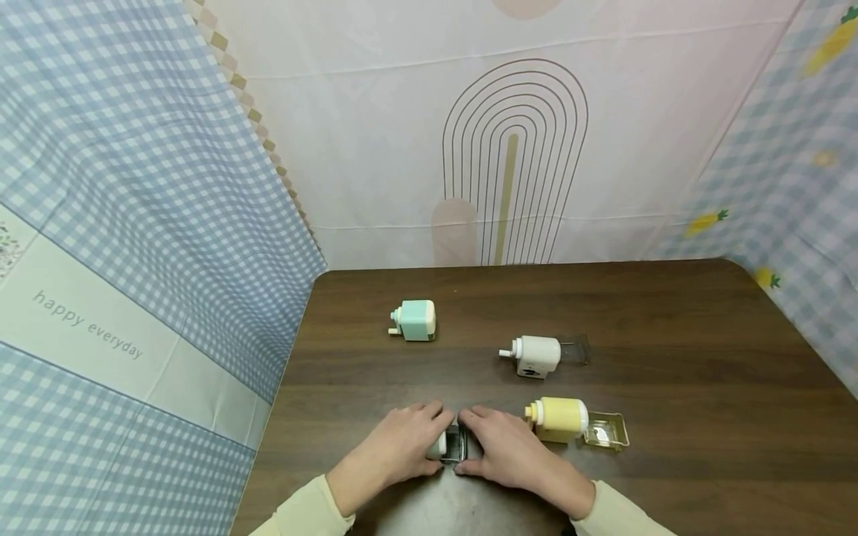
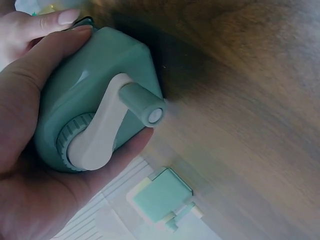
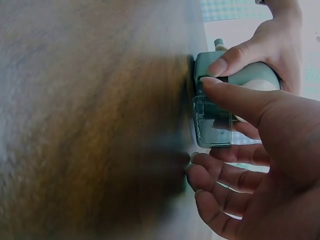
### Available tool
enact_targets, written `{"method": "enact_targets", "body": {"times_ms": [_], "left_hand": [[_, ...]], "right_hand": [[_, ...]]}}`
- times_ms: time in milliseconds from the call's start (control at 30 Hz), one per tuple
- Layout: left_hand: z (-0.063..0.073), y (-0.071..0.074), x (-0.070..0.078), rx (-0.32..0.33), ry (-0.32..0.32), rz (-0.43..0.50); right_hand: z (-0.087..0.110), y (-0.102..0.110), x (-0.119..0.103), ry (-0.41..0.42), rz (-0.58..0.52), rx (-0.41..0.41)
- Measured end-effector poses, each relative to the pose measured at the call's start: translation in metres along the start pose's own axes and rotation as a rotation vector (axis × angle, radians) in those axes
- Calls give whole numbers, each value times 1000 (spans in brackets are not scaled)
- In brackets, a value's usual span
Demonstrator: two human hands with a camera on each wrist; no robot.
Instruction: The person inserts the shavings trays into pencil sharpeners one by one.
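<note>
At bottom centre, the left hand (image 1: 401, 444) grips the sharpener (image 2: 92, 92) while the right hand (image 1: 507, 450) pinches its rightward-jutting drawer (image 1: 453, 445).

The held sharpener (image 2: 82, 92) looks smooth, glossy plastic, its drawer (image 3: 212, 131) clear shiny plastic, the tabletop (image 1: 348, 380) smooth wood.

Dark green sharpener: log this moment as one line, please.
left hand: grips dark green sharpener | right hand: holds its clear drawer | drawer: jutting out | also on table: yellow sharpener, white sharpener, mint sharpener
</note>
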State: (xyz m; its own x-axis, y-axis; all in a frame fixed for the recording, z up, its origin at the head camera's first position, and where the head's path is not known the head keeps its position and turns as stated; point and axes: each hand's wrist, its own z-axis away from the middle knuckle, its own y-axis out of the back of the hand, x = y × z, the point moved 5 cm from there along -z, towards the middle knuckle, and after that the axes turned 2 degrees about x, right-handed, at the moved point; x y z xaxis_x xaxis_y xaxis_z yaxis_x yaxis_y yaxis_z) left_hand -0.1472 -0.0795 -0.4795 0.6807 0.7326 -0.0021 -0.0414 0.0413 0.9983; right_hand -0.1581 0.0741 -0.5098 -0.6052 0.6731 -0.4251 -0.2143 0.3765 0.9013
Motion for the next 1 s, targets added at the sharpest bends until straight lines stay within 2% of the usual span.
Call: {"method": "enact_targets", "body": {"times_ms": [300,533,800,1000], "left_hand": [[-2,1,1,9,-2,8],[-1,1,1,-11,4,38],[-1,1,0,-33,18,82],[-1,1,0,-23,15,78]], "right_hand": [[2,0,-1,-4,10,-19],[2,0,-1,1,1,-42],[1,-5,-2,21,-13,-21],[-1,-9,-3,37,-31,-17]]}}
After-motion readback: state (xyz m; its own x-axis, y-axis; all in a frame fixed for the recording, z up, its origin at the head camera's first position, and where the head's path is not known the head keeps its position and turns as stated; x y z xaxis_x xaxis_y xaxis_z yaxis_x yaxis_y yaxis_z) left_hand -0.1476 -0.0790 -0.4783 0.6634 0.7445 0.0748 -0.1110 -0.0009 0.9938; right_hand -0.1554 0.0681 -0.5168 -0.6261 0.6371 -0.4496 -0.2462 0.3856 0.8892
